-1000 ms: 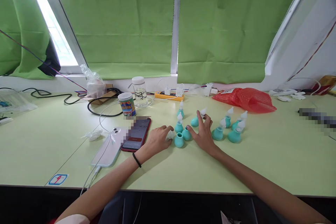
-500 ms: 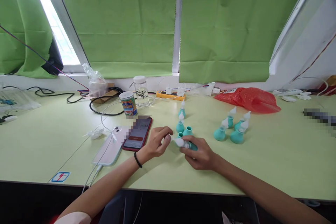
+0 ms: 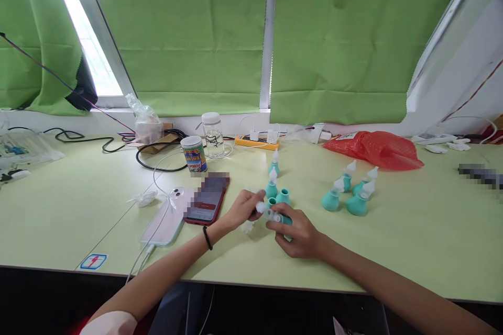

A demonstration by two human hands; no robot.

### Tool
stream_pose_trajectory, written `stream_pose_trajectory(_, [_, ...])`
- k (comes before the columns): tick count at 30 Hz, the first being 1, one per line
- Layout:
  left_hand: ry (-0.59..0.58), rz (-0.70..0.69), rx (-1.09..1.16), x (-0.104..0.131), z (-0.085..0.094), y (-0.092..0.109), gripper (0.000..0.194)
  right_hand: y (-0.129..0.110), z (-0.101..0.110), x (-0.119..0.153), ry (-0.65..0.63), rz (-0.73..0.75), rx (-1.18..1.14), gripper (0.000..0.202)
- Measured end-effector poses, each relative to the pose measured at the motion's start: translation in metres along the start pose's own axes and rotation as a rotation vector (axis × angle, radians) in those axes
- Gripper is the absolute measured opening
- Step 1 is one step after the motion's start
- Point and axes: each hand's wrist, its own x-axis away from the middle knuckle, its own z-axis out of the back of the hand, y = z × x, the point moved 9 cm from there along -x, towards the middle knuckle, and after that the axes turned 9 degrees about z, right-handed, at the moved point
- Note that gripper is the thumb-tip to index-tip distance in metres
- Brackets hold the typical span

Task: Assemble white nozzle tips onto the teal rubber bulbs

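Observation:
My right hand (image 3: 301, 233) is wrapped round the teal bulb (image 3: 286, 220) of a nasal aspirator, its clear connector (image 3: 272, 214) pointing left. My left hand (image 3: 245, 208) pinches the white tip (image 3: 260, 207) at that end; whether tip and connector are joined, I cannot tell. Just beyond the hands stand two teal bulbs with bare openings, one a bulb (image 3: 283, 196) in plain sight, the other partly hidden. Behind them are two aspirators with white tips, the nearer an aspirator (image 3: 271, 188). Some translucent pieces (image 3: 247, 226) lie under my left hand.
Several tipped aspirators (image 3: 357, 204) stand to the right, before a red plastic bag (image 3: 377, 151). Leftward lie a red-edged phone (image 3: 208, 199) and a pale phone (image 3: 165, 222) with a white cable. A printed can (image 3: 194, 155), a lidded jar (image 3: 212, 136) and an orange power strip (image 3: 256, 142) stand behind.
My left hand has moved right and closed on the white tip, uncovering the translucent pieces below. The right hand keeps the bulb, tilted slightly differently. The view has shifted a little.

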Motion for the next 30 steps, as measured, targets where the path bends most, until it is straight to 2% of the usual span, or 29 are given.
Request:
stream_pose_trajectory(3, [0.153,0.021,0.001,-0.002,0.021,0.001,0.05,-0.004,0.007,-0.002,0.023,0.047,0.031,0.027])
stream_pose_trajectory(6, [0.375,-0.086,-0.388,0.002,0.037,0.015,0.047,-0.008,0.005,-0.004,-0.006,0.077,0.012,0.024])
stream_pose_trajectory(8, [0.433,-0.129,-0.694,0.004,0.034,0.019,0.039,-0.014,0.001,-0.004,-0.037,0.125,-0.013,0.02])
stream_pose_trajectory(10, [0.404,-0.106,-0.893,0.001,0.027,0.011,0.036,-0.017,-0.001,-0.005,-0.036,0.157,-0.027,0.018])
stream_pose_trajectory(12, [0.357,-0.063,-0.984,-0.003,0.022,0.002,0.035,-0.016,0.001,-0.004,-0.012,0.151,-0.018,0.017])
stream_pose_trajectory(15, [0.306,-0.057,-1.01,-0.006,0.016,-0.003,0.032,-0.011,0.004,-0.004,0.016,0.112,0.012,0.016])
stream_pose_trajectory(18, [0.264,-0.072,-1.009,-0.008,0.012,-0.003,0.029,-0.01,-0.003,-0.002,-0.04,0.1,-0.012,0.015])
stream_pose_trajectory(22, [0.333,-0.05,-1.02,-0.005,0.018,0.002,0.03,-0.013,-0.019,0.001,-0.155,0.121,-0.073,0.014])
stream_pose_trajectory(26, [0.383,-0.096,-1.044,0.001,0.023,0.017,0.032,-0.011,-0.017,0.002,-0.14,0.106,-0.076,0.016])
stream_pose_trajectory(28, [0.319,-0.093,-1.081,0.003,0.022,0.019,0.031,-0.009,-0.013,0.002,-0.113,0.088,-0.076,0.019])
stream_pose_trajectory(30, [0.182,-0.063,-1.121,0.004,0.017,0.014,0.03,-0.007,-0.009,0.001,-0.077,0.075,-0.07,0.022])
